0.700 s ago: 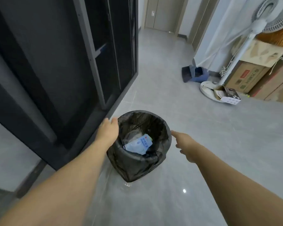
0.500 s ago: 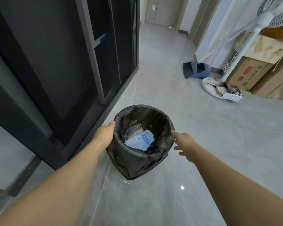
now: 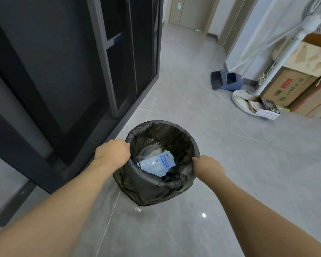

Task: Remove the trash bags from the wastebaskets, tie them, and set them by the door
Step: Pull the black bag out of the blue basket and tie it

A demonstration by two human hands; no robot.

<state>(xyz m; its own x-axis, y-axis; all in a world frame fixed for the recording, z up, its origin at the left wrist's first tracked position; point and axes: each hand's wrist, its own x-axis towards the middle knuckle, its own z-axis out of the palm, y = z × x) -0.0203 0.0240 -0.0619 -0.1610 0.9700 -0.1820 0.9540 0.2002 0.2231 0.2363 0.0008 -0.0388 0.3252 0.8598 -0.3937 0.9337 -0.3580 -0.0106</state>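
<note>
Both hands grip the bag's rim on the wastebasket.

The left hand [image 3: 112,153] and right hand [image 3: 207,165] curl their fingers over opposite sides of the black trash bag [image 3: 137,184], which lines the mesh wastebasket [image 3: 167,133] on the grey floor [image 3: 230,182] beside a dark cabinet [image 3: 63,71]. A blue packet [image 3: 156,165] lies inside; a fan base [image 3: 241,102] stands well apart.

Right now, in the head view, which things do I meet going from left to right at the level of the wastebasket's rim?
Left hand → blue packet inside the trash bag → right hand.
</note>
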